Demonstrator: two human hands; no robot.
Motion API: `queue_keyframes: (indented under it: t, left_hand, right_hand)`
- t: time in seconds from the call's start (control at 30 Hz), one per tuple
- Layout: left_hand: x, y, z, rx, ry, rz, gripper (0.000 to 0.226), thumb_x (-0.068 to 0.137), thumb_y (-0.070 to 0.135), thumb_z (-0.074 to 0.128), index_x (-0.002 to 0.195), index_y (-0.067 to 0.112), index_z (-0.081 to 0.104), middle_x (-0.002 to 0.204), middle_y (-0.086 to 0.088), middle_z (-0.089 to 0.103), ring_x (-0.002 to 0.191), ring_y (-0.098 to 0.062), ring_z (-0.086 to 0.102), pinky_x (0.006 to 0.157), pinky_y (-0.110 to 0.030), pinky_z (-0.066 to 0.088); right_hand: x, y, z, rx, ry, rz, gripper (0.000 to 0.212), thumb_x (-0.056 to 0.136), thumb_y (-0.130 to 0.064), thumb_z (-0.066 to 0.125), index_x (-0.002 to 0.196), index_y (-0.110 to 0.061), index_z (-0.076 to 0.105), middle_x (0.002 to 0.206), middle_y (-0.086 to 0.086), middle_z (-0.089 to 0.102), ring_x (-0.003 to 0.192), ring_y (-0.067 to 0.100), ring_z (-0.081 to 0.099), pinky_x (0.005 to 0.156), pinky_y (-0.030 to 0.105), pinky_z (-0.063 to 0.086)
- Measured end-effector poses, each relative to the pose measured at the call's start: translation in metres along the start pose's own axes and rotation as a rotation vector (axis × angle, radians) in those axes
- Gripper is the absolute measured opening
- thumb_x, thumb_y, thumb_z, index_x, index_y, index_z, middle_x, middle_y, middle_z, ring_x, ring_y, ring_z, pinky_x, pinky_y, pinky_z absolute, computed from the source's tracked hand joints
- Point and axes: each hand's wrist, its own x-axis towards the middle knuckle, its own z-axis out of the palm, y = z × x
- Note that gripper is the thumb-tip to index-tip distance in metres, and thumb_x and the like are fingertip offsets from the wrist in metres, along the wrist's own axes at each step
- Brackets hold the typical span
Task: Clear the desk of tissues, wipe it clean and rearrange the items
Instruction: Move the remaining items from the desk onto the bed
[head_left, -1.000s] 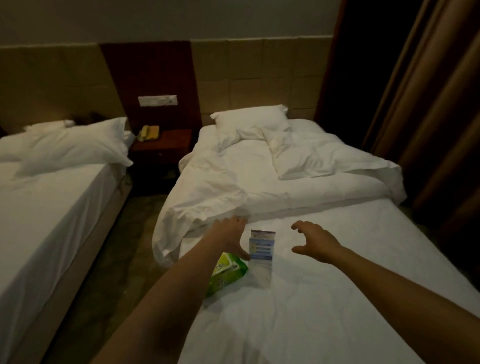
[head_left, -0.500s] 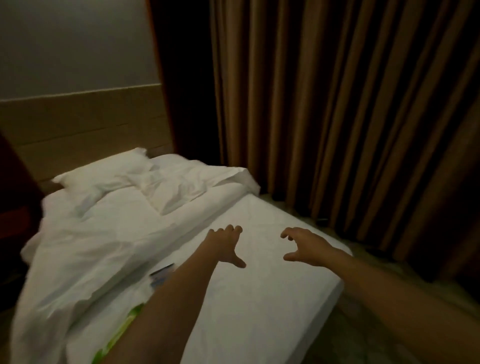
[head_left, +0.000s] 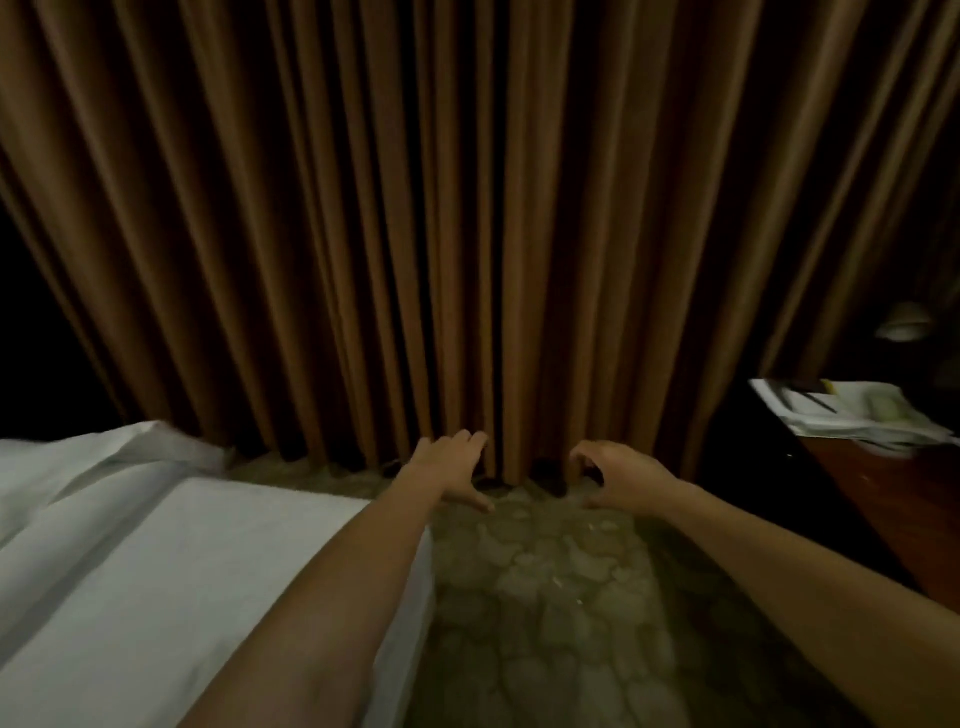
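You are holding both arms out in front of you with nothing in either hand: the left hand (head_left: 449, 470) is spreading flat with the thumb out, and the right hand (head_left: 618, 478) is hanging in a loose claw, fingers curled round nothing. The desk (head_left: 883, 499) is lying at the very edge of what you are seeing, a dark reddish top in poor light, and that is where trouble is likely to be coming from. You are risking a blind reach in which your right forearm is catching the desk's near corner, or is sweeping the white pile (head_left: 852, 418) off its far end and down by the curtain (head_left: 467, 208). Whether any of that pile is tissue or only paper is not something you can tell in this dimness, so you are also risking a grab at the wrong thing. A pale round object (head_left: 904, 325) is sitting beyond the pile, too dim to name. Both hands are hovering off the desk over the patterned floor (head_left: 545, 597), between the desk and the bed (head_left: 156, 571), with the right hand the nearer one to the desk yet well apart from the pile.
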Motion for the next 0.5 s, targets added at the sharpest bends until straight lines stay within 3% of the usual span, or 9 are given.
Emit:
queue_keyframes:
  t: [0.3,0.5]
  left_hand:
    - [0.163,0.150,-0.020,0.017,-0.018,0.268,0.101,0.073,0.061,0.072,0.150,0.021,0.020,0.147,-0.004,0.035,0.131,-0.028,0.042,0.104,-0.047,0.034]
    - [0.299,0.216,-0.021,0.054,-0.045,0.418,0.101,0.075,0.061,0.070,0.151,0.020,0.018,0.151,-0.005,0.032,0.134,-0.029,0.038,0.107,-0.048,0.032]
  right_hand:
    - [-0.020,0.193,-0.042,0.096,0.074,0.299,0.066,0.082,-0.034,0.073,0.138,-0.016,0.040,0.133,0.007,0.049,0.119,0.025,0.051,0.092,0.042,0.049]
    - [0.019,0.306,-0.041,0.098,0.078,0.462,0.066,0.083,-0.036,0.072,0.137,-0.020,0.039,0.133,0.005,0.047,0.119,0.023,0.049,0.089,0.035,0.049]
